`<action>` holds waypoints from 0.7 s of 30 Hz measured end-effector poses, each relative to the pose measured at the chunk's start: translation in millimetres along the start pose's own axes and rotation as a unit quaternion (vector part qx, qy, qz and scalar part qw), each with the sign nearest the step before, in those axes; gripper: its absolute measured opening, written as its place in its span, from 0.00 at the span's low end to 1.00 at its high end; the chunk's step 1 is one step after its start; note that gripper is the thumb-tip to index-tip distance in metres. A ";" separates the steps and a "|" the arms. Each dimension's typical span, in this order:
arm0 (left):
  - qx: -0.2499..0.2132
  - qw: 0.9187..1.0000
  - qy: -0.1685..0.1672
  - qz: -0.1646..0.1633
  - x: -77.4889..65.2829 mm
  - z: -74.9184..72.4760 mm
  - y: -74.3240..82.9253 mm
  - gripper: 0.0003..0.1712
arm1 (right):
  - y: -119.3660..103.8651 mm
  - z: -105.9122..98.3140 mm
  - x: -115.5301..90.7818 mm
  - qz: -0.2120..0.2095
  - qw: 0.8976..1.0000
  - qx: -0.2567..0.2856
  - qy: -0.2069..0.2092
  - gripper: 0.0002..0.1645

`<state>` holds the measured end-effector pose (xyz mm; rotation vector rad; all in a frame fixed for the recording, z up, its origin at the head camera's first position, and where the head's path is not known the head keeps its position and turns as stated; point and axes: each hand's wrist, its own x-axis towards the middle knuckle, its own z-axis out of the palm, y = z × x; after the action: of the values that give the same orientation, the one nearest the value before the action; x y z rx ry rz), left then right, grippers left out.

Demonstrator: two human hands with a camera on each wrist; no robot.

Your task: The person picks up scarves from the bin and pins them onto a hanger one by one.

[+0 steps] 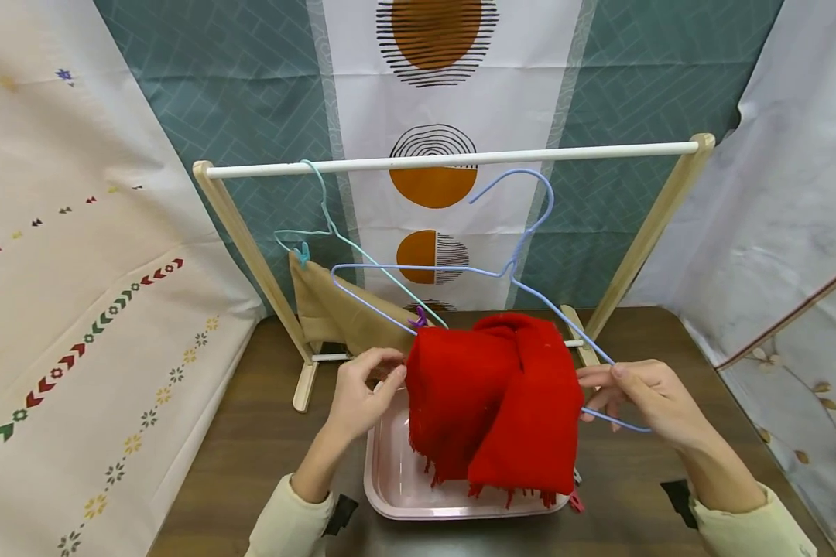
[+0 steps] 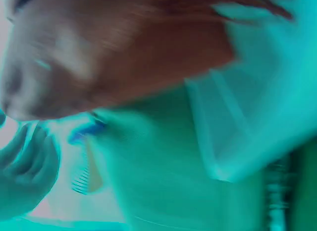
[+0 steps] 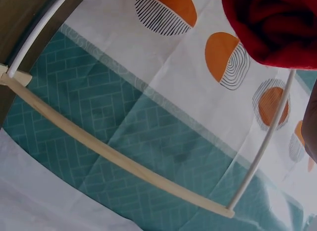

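Observation:
A folded red scarf [image 1: 495, 394] with fringed ends hangs over a light blue hanger [image 1: 425, 268], whose hook stands free below the rack's bar. My right hand [image 1: 644, 394] pinches the hanger at its right corner. Beside the scarf's left edge is my left hand [image 1: 365, 391], its fingers loosely bent and the thumb apart; whether it touches the cloth is unclear. In the left wrist view the scarf [image 2: 163, 57] is blurred and oddly coloured. The right wrist view catches the scarf [image 3: 272, 37] at the top right.
Behind the scarf stands a rack with a white bar [image 1: 599, 152]. A mint hanger [image 1: 323, 205] on it carries a tan cloth [image 1: 320, 305] with a blue clip [image 1: 303, 254] and a purple clip [image 1: 420, 316]. A pink basin [image 1: 390, 495] sits below; a pink clip [image 1: 576, 502] lies beside it.

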<state>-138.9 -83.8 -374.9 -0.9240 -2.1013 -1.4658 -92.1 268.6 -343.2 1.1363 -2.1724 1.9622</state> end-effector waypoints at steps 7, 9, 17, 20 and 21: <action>-0.134 0.969 -0.127 -0.165 -14.9 -2.2 -14.4 0.13 | 3.0 0.0 2.0 -0.074 0.996 0.041 -0.021 0.25; -0.143 0.971 -0.114 -0.152 -12.7 -0.8 -13.4 0.13 | 4.2 0.0 2.9 -0.082 0.995 0.047 -0.022 0.24; -0.104 0.989 -0.071 -0.081 -1.6 -4.4 -2.3 0.07 | 3.7 1.7 3.1 -0.055 0.996 0.065 -0.031 0.24; -0.093 0.991 -0.082 -0.059 2.6 -8.0 2.7 0.08 | 2.1 2.5 3.2 -0.036 0.996 0.070 -0.040 0.24; -0.095 0.990 -0.090 -0.051 4.2 -9.4 5.0 0.08 | 1.1 2.9 3.3 -0.022 0.997 0.064 -0.038 0.25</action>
<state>-138.6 -90.2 -365.5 -1.0676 -2.1936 -1.7164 -93.7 264.4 -343.3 1.2863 -2.0622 2.0992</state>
